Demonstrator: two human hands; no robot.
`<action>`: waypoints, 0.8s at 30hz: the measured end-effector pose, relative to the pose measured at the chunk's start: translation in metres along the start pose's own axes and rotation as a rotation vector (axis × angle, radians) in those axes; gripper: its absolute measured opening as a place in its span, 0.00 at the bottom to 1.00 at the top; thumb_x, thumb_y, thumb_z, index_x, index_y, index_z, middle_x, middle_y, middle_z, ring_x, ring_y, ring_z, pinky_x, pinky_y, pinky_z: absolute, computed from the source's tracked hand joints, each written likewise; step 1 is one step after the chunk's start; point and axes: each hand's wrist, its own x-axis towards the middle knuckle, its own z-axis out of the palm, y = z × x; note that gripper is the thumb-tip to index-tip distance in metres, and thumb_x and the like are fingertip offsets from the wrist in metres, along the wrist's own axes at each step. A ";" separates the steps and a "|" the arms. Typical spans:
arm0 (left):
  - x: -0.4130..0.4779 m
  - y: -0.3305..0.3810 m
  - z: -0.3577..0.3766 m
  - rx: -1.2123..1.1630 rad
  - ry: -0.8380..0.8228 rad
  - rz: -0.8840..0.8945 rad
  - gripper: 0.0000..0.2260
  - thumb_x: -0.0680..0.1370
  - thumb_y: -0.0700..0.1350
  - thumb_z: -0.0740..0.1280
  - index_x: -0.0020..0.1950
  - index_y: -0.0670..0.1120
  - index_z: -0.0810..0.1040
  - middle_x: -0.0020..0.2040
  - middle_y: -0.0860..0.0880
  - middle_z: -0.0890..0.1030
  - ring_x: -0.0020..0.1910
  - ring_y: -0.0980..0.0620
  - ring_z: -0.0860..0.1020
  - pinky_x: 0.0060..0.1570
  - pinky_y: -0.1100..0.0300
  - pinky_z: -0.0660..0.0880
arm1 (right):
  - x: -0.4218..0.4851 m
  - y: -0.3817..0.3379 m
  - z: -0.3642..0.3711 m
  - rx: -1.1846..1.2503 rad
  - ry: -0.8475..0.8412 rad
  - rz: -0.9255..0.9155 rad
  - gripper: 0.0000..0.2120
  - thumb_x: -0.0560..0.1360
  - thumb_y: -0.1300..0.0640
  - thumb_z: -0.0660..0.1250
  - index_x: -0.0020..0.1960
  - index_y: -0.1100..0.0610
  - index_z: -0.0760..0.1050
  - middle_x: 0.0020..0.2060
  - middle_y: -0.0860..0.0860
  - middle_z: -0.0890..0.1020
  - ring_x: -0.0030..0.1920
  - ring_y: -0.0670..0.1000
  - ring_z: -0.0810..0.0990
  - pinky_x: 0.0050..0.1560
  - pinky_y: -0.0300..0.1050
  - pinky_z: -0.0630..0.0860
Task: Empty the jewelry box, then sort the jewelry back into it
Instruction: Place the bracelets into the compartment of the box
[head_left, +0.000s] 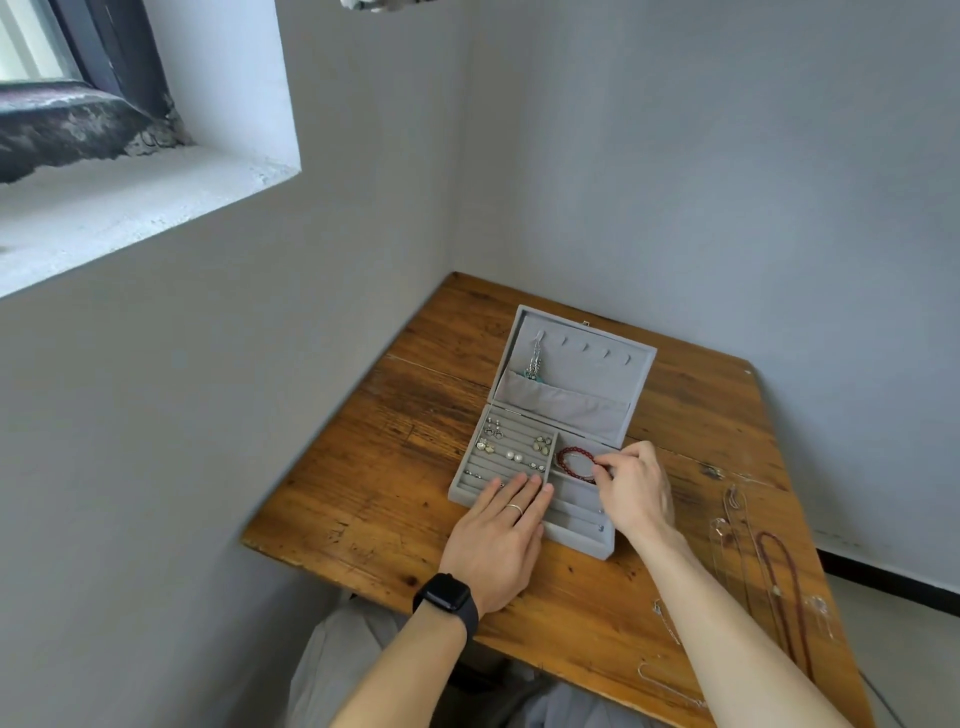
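Standing in the corner where two walls meet: a worn wooden table (395, 467), planks scratched and stained. Bearing a grey jewelry box (587, 374) near the middle, lid open and leaning toward the far wall. Also carrying, well apart on the right side, a dark red bead necklace (772, 535) lying stretched toward the near edge, with thin silver chains (733, 499) lying loose beside it.

An open grey velvet jewelry box (582, 543) sits on a square brown wooden table (415, 415); a long red beaded necklace (793, 574) lies at the box's four o'clock.
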 end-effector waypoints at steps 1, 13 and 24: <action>0.000 0.000 -0.001 0.001 -0.003 0.002 0.21 0.84 0.49 0.56 0.76 0.46 0.69 0.74 0.48 0.72 0.75 0.51 0.67 0.75 0.49 0.61 | 0.000 0.002 0.000 0.016 -0.005 0.001 0.13 0.79 0.53 0.69 0.61 0.54 0.82 0.50 0.48 0.71 0.53 0.52 0.76 0.53 0.44 0.74; -0.001 0.001 -0.002 0.014 -0.044 -0.008 0.21 0.84 0.48 0.57 0.77 0.46 0.67 0.74 0.48 0.71 0.76 0.50 0.66 0.77 0.50 0.58 | 0.007 0.012 -0.007 0.048 -0.125 0.037 0.14 0.78 0.49 0.69 0.63 0.49 0.81 0.58 0.53 0.76 0.60 0.56 0.76 0.56 0.45 0.73; 0.000 -0.001 -0.002 0.018 -0.073 -0.006 0.21 0.84 0.48 0.57 0.78 0.47 0.66 0.75 0.49 0.70 0.76 0.51 0.64 0.77 0.52 0.55 | -0.038 0.032 -0.036 0.265 0.022 -0.031 0.14 0.80 0.52 0.66 0.64 0.48 0.80 0.58 0.48 0.82 0.54 0.48 0.80 0.57 0.46 0.77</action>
